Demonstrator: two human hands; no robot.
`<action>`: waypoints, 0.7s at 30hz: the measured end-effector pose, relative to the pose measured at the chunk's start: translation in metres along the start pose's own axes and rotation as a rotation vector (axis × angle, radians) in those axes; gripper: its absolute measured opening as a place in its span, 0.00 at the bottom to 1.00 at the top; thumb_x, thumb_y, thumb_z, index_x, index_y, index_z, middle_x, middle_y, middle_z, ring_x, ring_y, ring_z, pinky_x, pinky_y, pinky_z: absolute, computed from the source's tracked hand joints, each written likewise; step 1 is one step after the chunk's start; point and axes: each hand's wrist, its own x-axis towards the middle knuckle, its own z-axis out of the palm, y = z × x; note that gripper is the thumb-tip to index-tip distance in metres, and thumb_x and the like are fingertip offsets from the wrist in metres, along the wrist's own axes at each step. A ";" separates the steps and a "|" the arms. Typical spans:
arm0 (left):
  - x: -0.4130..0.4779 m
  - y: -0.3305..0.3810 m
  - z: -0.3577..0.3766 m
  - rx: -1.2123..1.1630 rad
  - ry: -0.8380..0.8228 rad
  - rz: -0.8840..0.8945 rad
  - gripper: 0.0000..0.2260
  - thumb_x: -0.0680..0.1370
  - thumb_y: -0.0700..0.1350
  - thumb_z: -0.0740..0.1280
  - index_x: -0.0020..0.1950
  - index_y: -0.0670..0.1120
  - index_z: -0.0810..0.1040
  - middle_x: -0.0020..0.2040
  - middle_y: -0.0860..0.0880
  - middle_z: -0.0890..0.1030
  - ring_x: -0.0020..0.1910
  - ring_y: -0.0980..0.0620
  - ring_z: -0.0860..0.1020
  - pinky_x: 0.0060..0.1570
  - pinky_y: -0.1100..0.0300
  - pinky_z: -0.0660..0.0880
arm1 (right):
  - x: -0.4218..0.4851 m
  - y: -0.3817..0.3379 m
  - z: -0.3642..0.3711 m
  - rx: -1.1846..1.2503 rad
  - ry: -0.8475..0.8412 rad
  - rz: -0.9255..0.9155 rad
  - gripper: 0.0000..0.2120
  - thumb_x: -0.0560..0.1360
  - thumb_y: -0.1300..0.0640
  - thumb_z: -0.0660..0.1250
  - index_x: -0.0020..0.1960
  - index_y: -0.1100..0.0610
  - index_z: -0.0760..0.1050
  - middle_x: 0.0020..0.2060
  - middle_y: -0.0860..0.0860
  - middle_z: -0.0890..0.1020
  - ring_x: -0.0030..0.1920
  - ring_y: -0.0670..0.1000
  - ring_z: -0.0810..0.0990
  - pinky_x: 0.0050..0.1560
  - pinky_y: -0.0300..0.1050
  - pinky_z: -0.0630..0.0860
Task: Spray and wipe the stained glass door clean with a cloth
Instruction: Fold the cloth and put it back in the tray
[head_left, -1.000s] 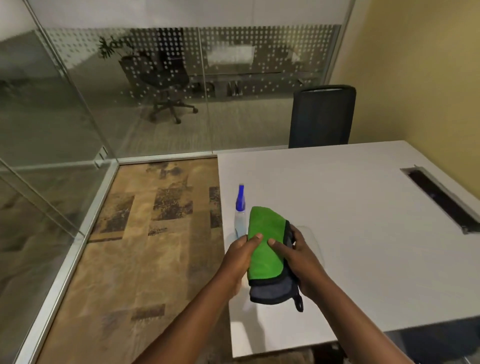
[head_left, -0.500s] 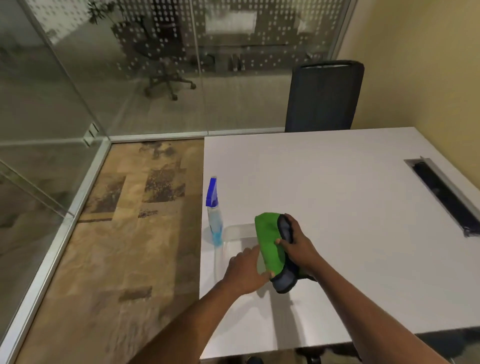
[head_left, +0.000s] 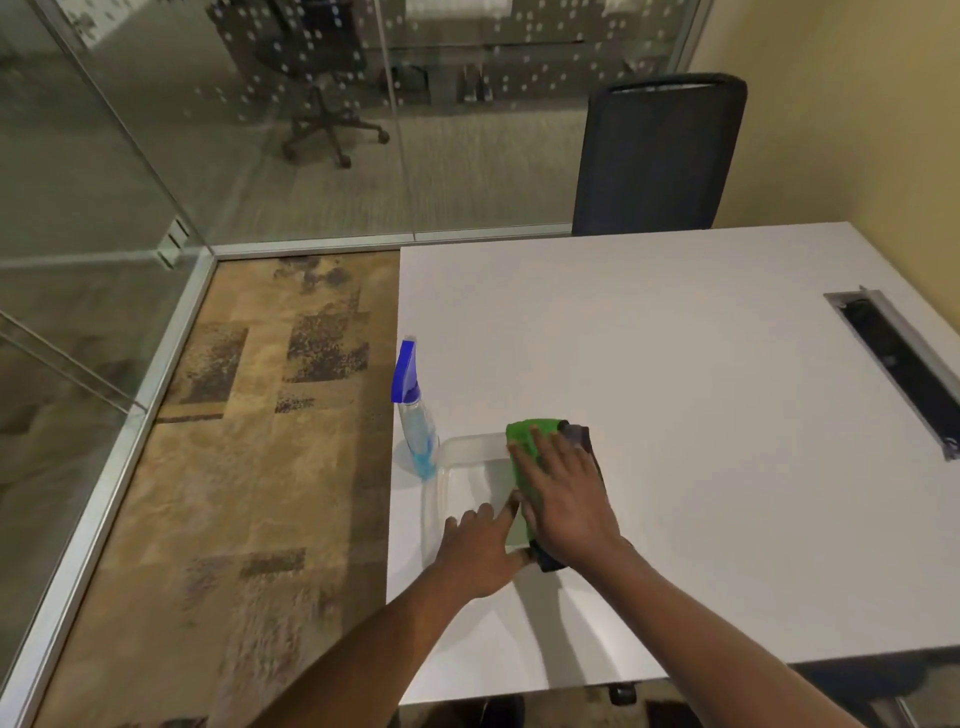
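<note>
A folded green and grey cloth (head_left: 521, 452) lies on the white table (head_left: 675, 415), over the right rim of a clear plastic tray (head_left: 457, 452). My right hand (head_left: 569, 499) lies on top of the cloth, fingers spread, holding it down. My left hand (head_left: 480, 551) rests in the tray beside it, fingers apart, with the fingertips touching the cloth's near left edge. A clear spray bottle (head_left: 415, 426) with a blue trigger and blue liquid stands upright at the table's left edge, just left of the tray. The glass door (head_left: 78, 249) stands to the left, across the carpet.
A dark office chair (head_left: 660, 156) stands at the table's far side. A cable slot (head_left: 898, 364) is cut into the table on the right. Patterned carpet (head_left: 249, 467) lies between the table and the glass walls. A yellow wall (head_left: 857, 104) runs along the right.
The cloth went from held up in both hands to lying down by the tray. My right hand turned flat on top of it. The view tilted downward.
</note>
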 end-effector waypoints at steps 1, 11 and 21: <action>0.000 0.000 0.000 0.007 -0.007 -0.005 0.39 0.80 0.71 0.56 0.85 0.56 0.45 0.73 0.41 0.70 0.72 0.39 0.70 0.70 0.41 0.66 | -0.003 -0.002 0.004 -0.016 -0.092 -0.004 0.29 0.78 0.48 0.65 0.78 0.51 0.68 0.79 0.60 0.65 0.77 0.65 0.65 0.75 0.64 0.63; -0.004 -0.009 0.018 0.203 -0.018 -0.039 0.24 0.87 0.56 0.51 0.80 0.47 0.63 0.72 0.40 0.72 0.70 0.38 0.71 0.71 0.45 0.62 | 0.006 0.007 0.028 -0.054 -0.551 0.168 0.30 0.84 0.46 0.47 0.84 0.49 0.43 0.83 0.54 0.39 0.82 0.61 0.38 0.81 0.60 0.45; -0.005 -0.010 0.023 0.212 0.008 -0.032 0.21 0.87 0.56 0.50 0.74 0.47 0.69 0.67 0.40 0.75 0.66 0.38 0.74 0.69 0.44 0.64 | 0.019 0.012 0.051 -0.032 -0.783 0.241 0.30 0.84 0.47 0.46 0.84 0.49 0.42 0.83 0.53 0.38 0.82 0.61 0.38 0.82 0.60 0.43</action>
